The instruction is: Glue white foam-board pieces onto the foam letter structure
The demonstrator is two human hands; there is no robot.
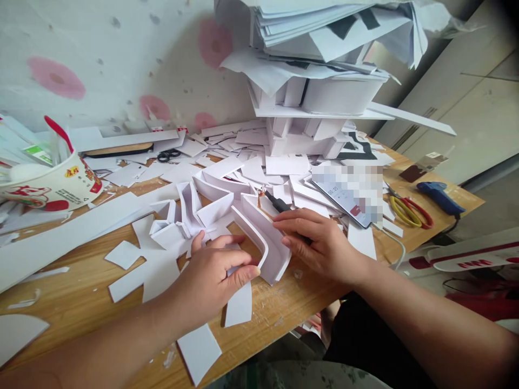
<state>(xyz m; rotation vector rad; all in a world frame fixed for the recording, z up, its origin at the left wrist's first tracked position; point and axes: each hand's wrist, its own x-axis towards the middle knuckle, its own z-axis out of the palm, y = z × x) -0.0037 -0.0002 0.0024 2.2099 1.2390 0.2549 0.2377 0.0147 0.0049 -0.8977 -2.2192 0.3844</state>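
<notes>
My left hand (221, 270) has its thumb and index finger closed on the near end of a curved white foam-board piece (270, 246). This piece has upright walls along a bent base, like a channel. In my right hand (324, 243) is a black-handled pen-shaped tool (277, 202), its narrow tip pointing away to the left over the piece's far end. Whether the tip touches the board I cannot tell. Just left of the curved piece stand further folded white foam-board shapes (219, 208), and my left fingertips are close to them.
White offcuts (125, 254) litter the wooden table (284, 313). A phone (344, 200), pliers (409, 210) and a blue glue gun (440, 197) lie to the right. Stacked white boards (336, 97) rise at the back. A paper bucket (68, 183) stands left; black scissors (168, 155) lie behind.
</notes>
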